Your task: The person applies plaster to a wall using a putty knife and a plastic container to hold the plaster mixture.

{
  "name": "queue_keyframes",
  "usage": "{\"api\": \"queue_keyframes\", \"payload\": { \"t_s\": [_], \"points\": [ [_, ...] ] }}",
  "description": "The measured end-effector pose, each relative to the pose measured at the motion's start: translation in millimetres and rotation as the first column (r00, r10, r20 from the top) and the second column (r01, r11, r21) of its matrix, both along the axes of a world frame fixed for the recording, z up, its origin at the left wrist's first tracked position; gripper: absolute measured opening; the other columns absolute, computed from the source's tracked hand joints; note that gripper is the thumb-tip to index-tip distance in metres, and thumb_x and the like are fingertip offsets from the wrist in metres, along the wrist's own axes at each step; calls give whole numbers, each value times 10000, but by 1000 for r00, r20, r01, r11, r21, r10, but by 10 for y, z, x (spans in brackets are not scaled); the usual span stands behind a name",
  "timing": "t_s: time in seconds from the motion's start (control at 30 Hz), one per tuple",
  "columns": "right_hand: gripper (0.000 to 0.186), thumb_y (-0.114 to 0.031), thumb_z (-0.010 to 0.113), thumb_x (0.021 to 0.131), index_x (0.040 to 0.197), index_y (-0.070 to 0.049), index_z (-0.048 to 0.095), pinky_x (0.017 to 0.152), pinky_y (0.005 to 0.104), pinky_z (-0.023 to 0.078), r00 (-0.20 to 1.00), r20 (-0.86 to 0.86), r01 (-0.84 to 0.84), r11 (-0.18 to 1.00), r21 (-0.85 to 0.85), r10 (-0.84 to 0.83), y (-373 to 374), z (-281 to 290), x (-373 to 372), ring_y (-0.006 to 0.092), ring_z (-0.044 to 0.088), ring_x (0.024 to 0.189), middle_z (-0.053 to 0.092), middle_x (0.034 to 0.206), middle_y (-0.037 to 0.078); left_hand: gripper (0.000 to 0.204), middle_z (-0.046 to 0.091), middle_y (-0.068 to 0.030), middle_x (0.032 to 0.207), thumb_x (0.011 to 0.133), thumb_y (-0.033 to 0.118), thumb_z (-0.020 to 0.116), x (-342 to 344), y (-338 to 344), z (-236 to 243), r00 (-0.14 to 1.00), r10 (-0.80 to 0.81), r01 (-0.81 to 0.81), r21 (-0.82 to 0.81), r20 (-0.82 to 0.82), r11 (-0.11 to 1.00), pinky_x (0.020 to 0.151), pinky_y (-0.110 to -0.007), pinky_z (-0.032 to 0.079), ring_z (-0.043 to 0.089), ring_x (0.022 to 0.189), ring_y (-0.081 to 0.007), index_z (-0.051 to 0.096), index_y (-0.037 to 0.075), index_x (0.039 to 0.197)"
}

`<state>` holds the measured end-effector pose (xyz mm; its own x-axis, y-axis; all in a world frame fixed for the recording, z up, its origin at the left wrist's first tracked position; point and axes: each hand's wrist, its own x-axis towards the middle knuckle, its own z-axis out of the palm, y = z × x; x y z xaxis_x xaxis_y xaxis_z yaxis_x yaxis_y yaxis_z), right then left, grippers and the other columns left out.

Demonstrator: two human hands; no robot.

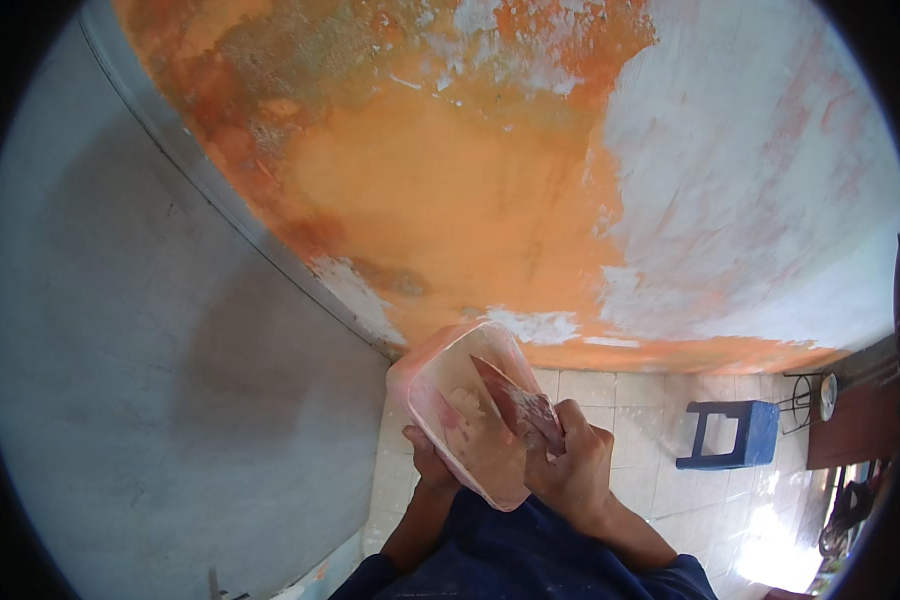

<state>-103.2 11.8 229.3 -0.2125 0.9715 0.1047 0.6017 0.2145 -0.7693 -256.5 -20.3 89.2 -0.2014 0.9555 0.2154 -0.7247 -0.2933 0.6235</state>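
Observation:
My left hand (430, 462) grips the near left side of a pink plastic tub (422, 372), which is tilted so that its inside faces up toward me. Pale putty (462, 402) smears the bottom and sides of the tub. In my right hand (578, 472) is a reddish, flat putty spreader (518, 402), caked with whitish putty. Its blade reaches into the tub near the right wall. The fingers of my left hand under the tub are mostly hidden.
Ahead stands an orange wall (450, 200) with flaking patches and a white-coated area (740, 150) on its right. A grey wall (150, 330) rises close on my left. On the tiled floor (640, 440) stands a blue stool (758, 435), near brown furniture (855, 430).

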Motion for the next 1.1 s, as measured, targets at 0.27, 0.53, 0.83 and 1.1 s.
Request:
{"api": "queue_keyframes", "payload": {
  "t_s": [0.27, 0.53, 0.83, 1.1],
  "points": [
    [271, -27, 657, 756, 941, 107, 510, 608, 319, 524, 975, -211, 75, 997, 19, -69, 4, -116, 44, 288, 681, 689, 658, 761, 220, 977, 370, -128, 1376, 771, 740, 462, -51, -64, 0, 995, 20, -41, -215, -102, 976, 1017, -429, 385, 407, 1246, -279, 223, 48, 1418],
    [343, -72, 685, 738, 963, 107, 497, 594, 377, 528, 932, -351, 67, 995, -71, -88, 15, -167, 132, 386, 663, 722, 636, 781, 256, 1040, 439, -113, 1300, 708, 788, 486, -42, -89, 21, 991, 47, -89, -347, -129, 934, 976, -396, 417, 465, 1175, -247, 277, 27, 1385],
    [329, -40, 674, 752, 966, 116, 479, 564, 292, 527, 991, -135, 2, 999, 54, 5, 9, -158, 109, 240, 694, 688, 671, 768, 199, 828, 445, -101, 1316, 822, 678, 442, -95, -24, -44, 996, -78, 80, 35, -46, 996, 963, -391, 435, 476, 1172, -248, 312, 86, 1386],
    [315, -58, 675, 749, 963, 80, 489, 562, 317, 523, 985, -173, 26, 1000, -2, -26, 26, -278, -31, 276, 690, 671, 657, 748, 212, 848, 423, -125, 1349, 853, 714, 307, -46, -101, -63, 980, -49, 26, -123, -193, 992, 1015, -408, 388, 444, 1210, -267, 284, 75, 1409]
  ]
}}
